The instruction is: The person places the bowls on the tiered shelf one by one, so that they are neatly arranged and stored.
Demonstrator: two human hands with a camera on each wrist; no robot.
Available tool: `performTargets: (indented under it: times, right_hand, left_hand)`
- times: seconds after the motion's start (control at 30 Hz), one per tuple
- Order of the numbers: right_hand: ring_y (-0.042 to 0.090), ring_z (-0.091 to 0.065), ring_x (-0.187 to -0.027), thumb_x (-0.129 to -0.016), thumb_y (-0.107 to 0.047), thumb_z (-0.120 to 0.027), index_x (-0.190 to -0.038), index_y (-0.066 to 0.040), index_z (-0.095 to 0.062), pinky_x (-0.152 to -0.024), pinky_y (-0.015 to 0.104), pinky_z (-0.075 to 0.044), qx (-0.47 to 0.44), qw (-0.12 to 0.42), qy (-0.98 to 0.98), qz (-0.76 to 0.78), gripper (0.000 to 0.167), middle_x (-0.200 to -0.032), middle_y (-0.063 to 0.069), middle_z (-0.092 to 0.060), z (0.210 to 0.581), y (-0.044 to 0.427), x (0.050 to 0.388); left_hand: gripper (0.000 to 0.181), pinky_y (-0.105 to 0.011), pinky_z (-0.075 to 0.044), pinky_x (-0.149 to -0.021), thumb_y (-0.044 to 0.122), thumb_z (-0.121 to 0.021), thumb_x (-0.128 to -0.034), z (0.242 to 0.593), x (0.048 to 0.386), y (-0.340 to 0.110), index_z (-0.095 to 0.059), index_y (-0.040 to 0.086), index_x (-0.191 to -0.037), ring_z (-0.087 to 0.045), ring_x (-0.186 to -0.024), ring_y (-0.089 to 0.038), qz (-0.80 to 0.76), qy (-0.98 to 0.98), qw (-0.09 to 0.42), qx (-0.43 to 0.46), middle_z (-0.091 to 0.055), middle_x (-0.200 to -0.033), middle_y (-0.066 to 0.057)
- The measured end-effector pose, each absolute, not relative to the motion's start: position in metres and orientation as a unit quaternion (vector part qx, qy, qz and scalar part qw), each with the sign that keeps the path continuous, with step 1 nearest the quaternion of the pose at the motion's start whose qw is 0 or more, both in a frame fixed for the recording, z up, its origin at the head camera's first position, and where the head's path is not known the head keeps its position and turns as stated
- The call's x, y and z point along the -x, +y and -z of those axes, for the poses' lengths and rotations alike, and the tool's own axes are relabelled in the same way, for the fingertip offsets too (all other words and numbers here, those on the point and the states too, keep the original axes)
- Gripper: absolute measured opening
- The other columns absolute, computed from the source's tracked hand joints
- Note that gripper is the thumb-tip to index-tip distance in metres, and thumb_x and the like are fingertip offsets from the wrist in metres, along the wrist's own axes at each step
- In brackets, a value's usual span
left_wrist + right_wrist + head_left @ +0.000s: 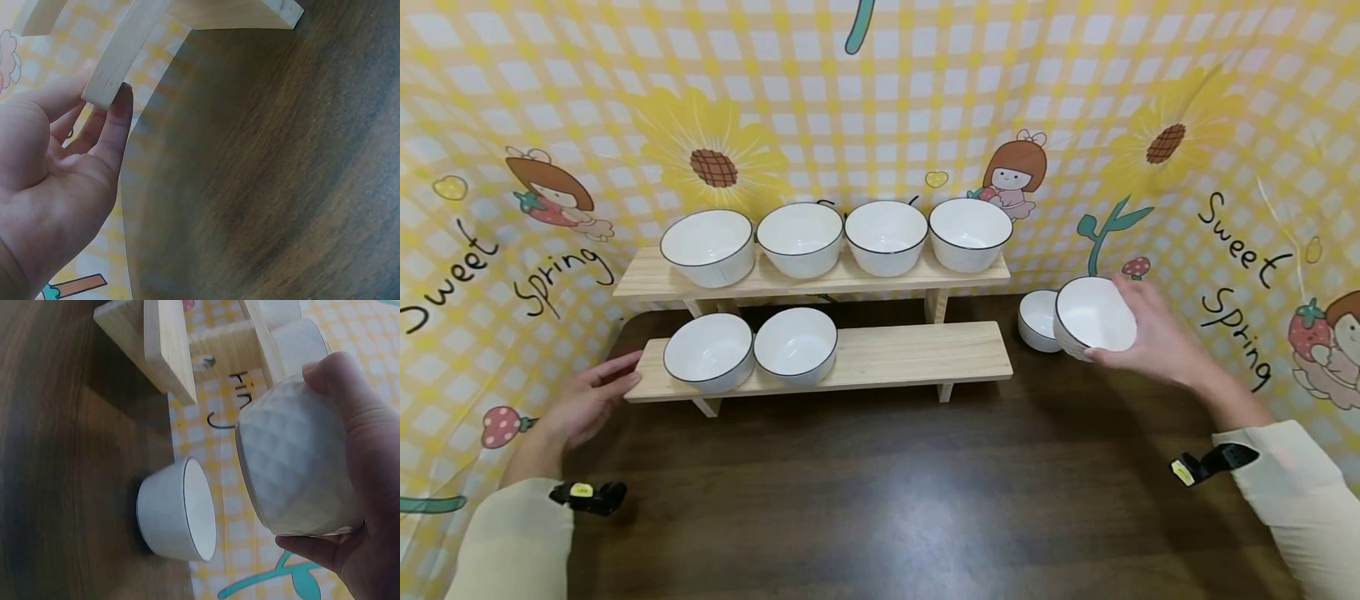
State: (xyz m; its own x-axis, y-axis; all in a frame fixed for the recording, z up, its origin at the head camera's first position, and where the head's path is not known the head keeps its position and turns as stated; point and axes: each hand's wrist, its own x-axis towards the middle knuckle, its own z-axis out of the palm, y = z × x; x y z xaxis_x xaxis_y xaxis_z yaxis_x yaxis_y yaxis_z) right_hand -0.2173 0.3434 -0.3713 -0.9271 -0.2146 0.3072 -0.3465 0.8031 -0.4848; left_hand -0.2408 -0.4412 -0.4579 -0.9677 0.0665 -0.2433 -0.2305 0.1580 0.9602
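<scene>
My right hand [1150, 333] grips a white bowl [1093, 315] with a dark rim, held in the air to the right of the shelf; in the right wrist view its outer wall shows a diamond pattern. Below and beside it, another white bowl [169, 512] stands on the table. At the other end, my left hand [583, 400] pinches the left end of the lower wooden board [917, 354], thumb above and fingers beneath, as the left wrist view shows. Two white bowls, a left one [709, 354] and a right one [796, 346], sit on that board's left half.
The upper wooden board [812, 287] carries a row of several white bowls [887, 237]. Yellow checked cloth [880, 100] with printed flowers and figures hangs behind and at both sides. The dark wood table [880, 492] stretches out in front of the shelf.
</scene>
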Motion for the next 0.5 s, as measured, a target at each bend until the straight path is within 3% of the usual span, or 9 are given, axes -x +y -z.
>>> performTargets:
  times: [0.5]
  right_hand:
    - [0.047,-0.041,-0.124,-0.059,-0.02,-0.094,-0.152,0.012,-0.031,-0.092,0.065,-0.043,-0.226,0.101,-0.925,-0.288,0.117,-0.141,0.032,-0.036,0.372,0.309,0.215]
  left_hand:
    - [0.045,-0.015,-0.053,-0.079,0.012,-0.066,-0.1004,0.458,0.239,-0.439,-0.061,0.024,-0.144,-0.063,-0.095,0.006,-0.687,0.716,0.113,0.051,-0.065,-0.108,0.026]
